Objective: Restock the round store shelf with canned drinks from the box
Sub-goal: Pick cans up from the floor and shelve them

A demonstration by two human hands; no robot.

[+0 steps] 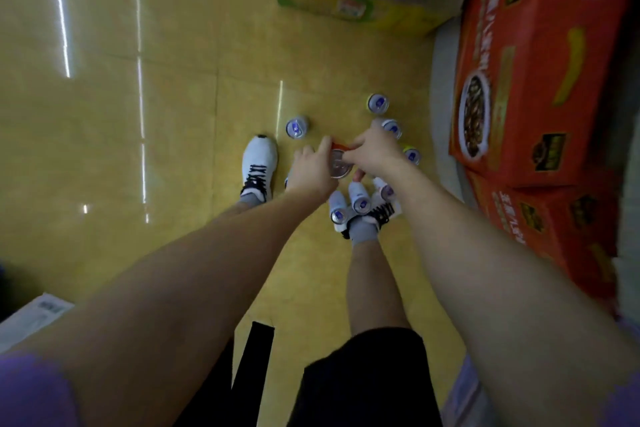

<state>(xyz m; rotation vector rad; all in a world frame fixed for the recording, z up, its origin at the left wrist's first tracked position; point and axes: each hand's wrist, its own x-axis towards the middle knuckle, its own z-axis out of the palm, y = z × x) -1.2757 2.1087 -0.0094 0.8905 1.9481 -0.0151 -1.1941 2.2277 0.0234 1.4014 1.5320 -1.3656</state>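
Both forearms reach down to the yellow floor. Right of the hands, red cartons are stacked; beyond them sits an open box. Left hand and right hand together grasp a red can, blue-tabbed cans standing around them.

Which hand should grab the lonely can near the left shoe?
Probably the left hand. It is on the same side as that can, beside the white shoe. The right hand would have to cross over the red can both hands hold.
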